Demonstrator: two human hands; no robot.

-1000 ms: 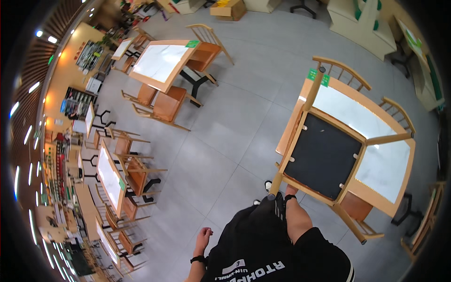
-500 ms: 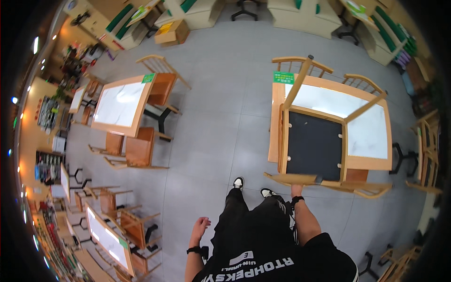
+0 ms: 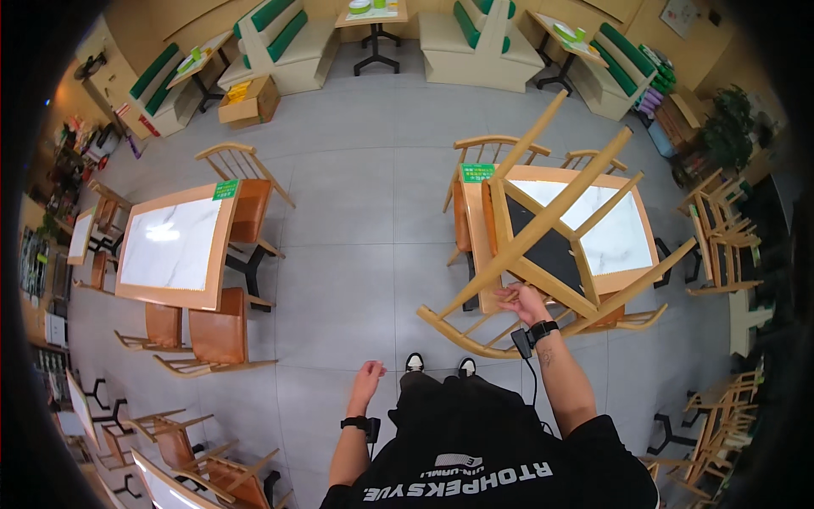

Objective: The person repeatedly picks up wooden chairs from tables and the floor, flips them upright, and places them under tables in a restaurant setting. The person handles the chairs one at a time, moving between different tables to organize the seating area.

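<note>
An upturned chair [image 3: 547, 259], legs in the air, is over the right-hand table [image 3: 626, 229], by my right hand [image 3: 527, 305].
My right fingers bend in against the seat's edge, touching it, though I can't tell how tightly they close; the curved backrest [image 3: 449, 334] hangs on my side. My left hand [image 3: 365, 387] is held out low, loosely curled with nothing in it. Beyond, a green card [image 3: 477, 173] lies on the table's far corner; another table [image 3: 170, 242] stands well apart on the left.
</note>
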